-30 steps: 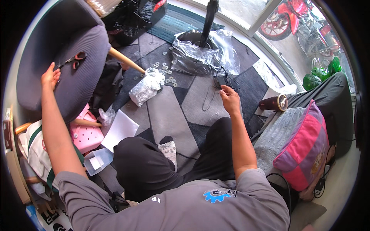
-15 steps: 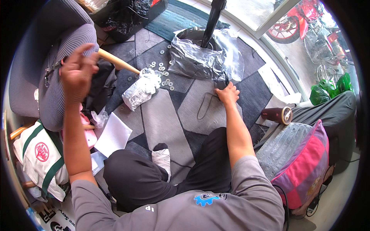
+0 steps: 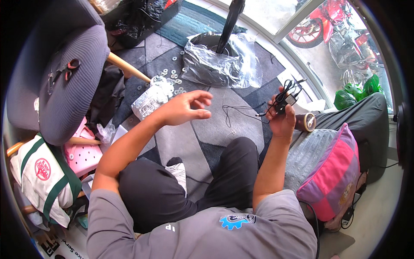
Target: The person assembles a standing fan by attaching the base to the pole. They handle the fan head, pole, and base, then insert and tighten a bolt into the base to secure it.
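Note:
My right hand [image 3: 281, 118] is raised right of centre, its fingers closed round a black power adapter [image 3: 286, 102] with a pale label. The adapter's thin black cord [image 3: 243, 108] trails left in loops to the carpet, with a plug end by my fingers. My left hand [image 3: 188, 108] hovers over the carpet, thumb and fingers apart and holding nothing. Below it and to the left lies a clear plastic bag of metal washers [image 3: 151, 97], with several loose washers [image 3: 172, 74] scattered beyond. On the grey chair [image 3: 75, 77] rest scissors with red and black handles [image 3: 72, 68].
A black pole [image 3: 228, 28] rises from a plastic-wrapped base [image 3: 211, 64] ahead. To the right are a dark cup [image 3: 309, 122] and a pink and purple cushion [image 3: 330, 181]. Pink clogs [image 3: 82, 151] and a white and green cloth bag [image 3: 39, 172] lie left.
My right hand has lifted the adapter off the carpet and brought it up to the right, drawing its cord along. My left hand has swung from the chair toward the middle.

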{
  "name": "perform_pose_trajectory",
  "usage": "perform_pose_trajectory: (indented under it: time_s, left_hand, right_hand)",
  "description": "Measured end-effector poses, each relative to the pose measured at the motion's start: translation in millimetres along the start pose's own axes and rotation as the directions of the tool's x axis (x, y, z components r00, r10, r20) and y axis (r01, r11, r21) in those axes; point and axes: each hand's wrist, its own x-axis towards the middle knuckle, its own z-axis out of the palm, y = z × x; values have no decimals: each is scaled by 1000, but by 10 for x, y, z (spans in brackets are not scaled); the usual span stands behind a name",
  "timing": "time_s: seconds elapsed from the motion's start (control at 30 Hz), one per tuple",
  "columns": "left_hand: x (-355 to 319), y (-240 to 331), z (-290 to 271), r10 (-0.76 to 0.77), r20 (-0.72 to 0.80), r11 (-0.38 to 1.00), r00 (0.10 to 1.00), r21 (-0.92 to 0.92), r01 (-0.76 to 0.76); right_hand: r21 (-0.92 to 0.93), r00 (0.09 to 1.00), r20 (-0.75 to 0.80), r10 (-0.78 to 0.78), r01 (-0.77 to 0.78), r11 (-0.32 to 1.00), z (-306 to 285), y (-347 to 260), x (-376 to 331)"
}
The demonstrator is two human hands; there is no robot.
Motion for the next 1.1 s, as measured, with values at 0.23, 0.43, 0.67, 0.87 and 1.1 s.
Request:
perform_pose_trajectory:
  time_s: [0.23, 0.43, 0.67, 0.87, 1.1]
  left_hand:
    - [183, 756, 123, 227, 75, 973, 971, -68, -222]
    - [155, 849, -45, 111, -61, 918, 992, -377, -126]
    - [100, 998, -278, 89, -74, 949, 993, -298, -107]
    - [77, 1640, -63, 372, -1, 791, 928, -523, -318]
    - [-28, 1781, -140, 88, -317, 842, 944, -483, -240]
  right_hand:
    - [-59, 885, 460, 77, -57, 997, 1240, -292, 229]
    - [-804, 982, 134, -133, 186, 565, 1778, -766, 186]
    - [-824, 972, 204, -116, 234, 515, 2022, -1361, 187]
    - [-921, 952, 301, -58, 306, 242, 2454, -1213, 170]
    - [-939, 940, 339, 31, 337, 64, 2289, -1084, 159]
